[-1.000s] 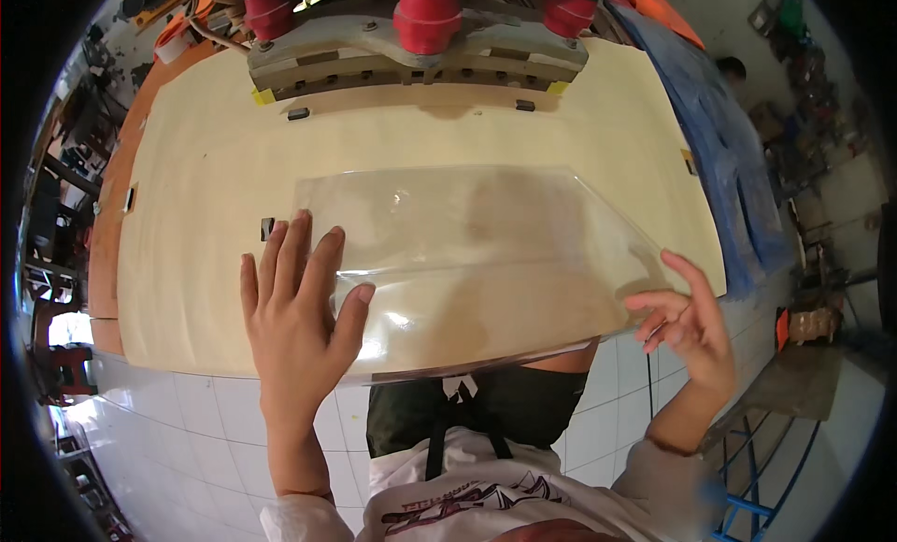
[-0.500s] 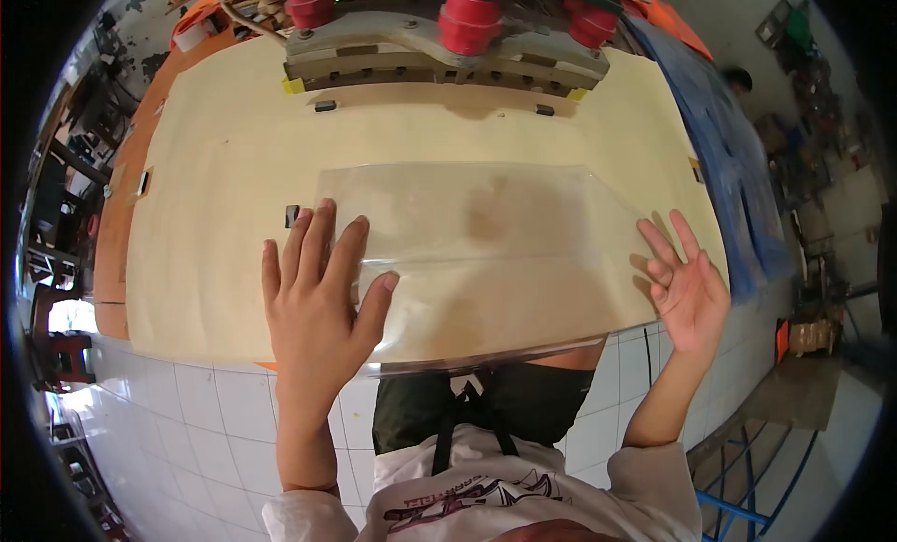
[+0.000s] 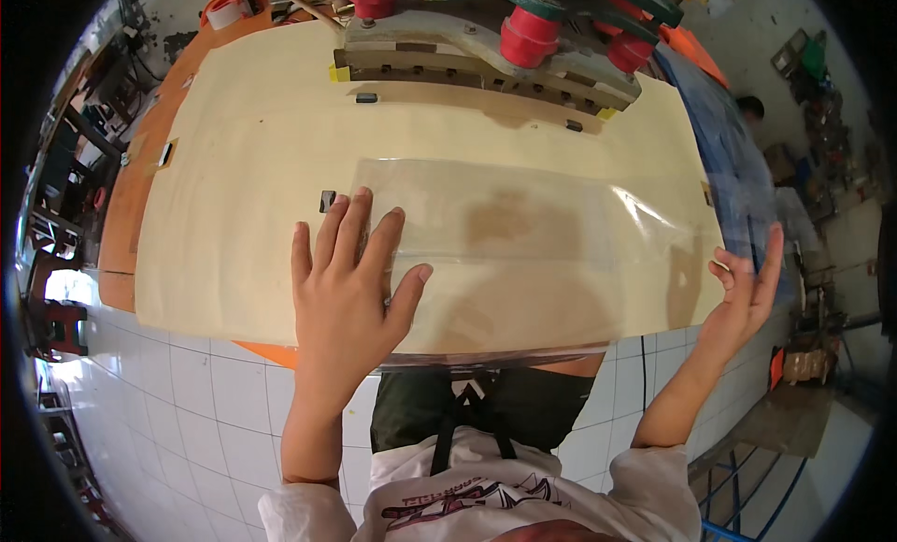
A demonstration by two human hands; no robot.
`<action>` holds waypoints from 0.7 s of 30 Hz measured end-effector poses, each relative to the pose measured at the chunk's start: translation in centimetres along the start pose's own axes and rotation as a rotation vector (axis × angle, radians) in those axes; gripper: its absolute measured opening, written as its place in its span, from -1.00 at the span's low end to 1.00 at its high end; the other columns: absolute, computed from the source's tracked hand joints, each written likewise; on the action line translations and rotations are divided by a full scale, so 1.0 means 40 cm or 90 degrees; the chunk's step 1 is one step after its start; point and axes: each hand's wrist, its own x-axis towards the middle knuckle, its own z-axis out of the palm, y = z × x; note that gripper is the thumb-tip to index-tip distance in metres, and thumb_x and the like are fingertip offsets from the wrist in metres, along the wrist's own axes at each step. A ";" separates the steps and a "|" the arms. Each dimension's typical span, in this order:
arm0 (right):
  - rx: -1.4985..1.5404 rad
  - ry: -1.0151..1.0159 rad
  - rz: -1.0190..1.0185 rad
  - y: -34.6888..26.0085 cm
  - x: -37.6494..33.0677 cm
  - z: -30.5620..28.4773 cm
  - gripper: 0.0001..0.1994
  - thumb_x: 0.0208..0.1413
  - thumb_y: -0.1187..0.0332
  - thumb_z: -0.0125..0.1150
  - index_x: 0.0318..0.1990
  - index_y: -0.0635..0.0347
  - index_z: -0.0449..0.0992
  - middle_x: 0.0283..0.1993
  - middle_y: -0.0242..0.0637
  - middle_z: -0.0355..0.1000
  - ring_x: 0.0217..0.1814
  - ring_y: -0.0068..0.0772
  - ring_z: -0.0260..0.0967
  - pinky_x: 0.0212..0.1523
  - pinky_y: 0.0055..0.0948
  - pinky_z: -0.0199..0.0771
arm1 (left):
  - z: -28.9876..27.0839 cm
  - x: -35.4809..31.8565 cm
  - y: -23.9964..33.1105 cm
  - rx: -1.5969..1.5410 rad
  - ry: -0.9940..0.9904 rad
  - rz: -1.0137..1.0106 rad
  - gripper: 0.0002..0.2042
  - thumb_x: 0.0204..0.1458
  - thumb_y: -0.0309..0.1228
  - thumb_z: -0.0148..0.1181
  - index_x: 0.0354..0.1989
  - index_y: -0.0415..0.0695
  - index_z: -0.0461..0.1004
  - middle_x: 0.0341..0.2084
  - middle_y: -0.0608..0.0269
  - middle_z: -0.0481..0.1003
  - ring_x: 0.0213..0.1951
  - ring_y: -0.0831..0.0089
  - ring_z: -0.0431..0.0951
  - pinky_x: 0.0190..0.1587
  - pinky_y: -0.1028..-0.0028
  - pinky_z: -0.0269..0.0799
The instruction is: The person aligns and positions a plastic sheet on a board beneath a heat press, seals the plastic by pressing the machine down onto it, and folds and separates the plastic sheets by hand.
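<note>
A clear plastic sheet (image 3: 523, 290) lies over the cream-coloured board in front of me, its near edge at the table's front. My left hand (image 3: 346, 271) rests flat on the sheet's left end with its fingers spread. At the right, my right hand (image 3: 738, 304) is raised with its palm turned up, one digit stretched out and the others curled. The sheet's right part, with a bright glare, reaches toward this hand; its fingers appear to hold the film, though the exact contact is hard to see. A small dark block (image 3: 327, 201) sits beside my left fingertips.
A machine's metal bar (image 3: 467, 61) with red insulators (image 3: 530, 37) hangs over the far side. Small dark blocks (image 3: 366, 98) stand on the cream board (image 3: 224, 196). Blue plastic film (image 3: 715, 131) lies on the right, a tape roll (image 3: 224, 15) at the far left.
My right hand has moved outward to the right, and the sheet's right part now stretches farther that way. The left hand stays on the sheet's left end. The view has shifted slightly.
</note>
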 end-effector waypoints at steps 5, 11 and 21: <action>-0.250 -0.199 -0.442 -0.049 -0.073 0.105 -0.36 0.16 0.28 0.23 0.34 0.39 0.21 0.39 0.21 0.14 -0.19 -0.31 0.53 -0.28 -0.42 0.57 | -0.002 -0.004 -0.005 0.004 0.010 -0.002 -0.56 0.06 -0.12 0.19 0.09 -0.04 0.49 0.22 0.03 0.38 0.30 0.01 0.27 0.33 -0.11 0.02; -0.363 -0.637 -0.512 -0.148 -0.148 0.251 -0.41 -0.06 0.22 0.37 0.16 0.26 0.44 0.37 0.06 0.20 -0.39 -0.40 0.42 -0.47 -0.46 0.54 | 0.002 -0.003 -0.006 0.003 0.017 0.008 -0.56 0.06 -0.13 0.19 0.09 -0.04 0.49 0.22 0.03 0.38 0.30 0.02 0.28 0.32 -0.12 0.03; -0.307 -0.680 -0.533 -0.126 -0.046 0.221 -0.40 -0.12 0.22 0.43 0.18 -0.04 0.50 0.29 -0.17 0.32 0.01 -0.12 0.45 -0.02 -0.26 0.52 | -0.003 -0.002 -0.012 -0.009 0.021 0.004 -0.54 0.05 -0.13 0.19 0.10 -0.05 0.47 0.21 0.01 0.38 0.30 0.05 0.28 0.34 -0.09 0.01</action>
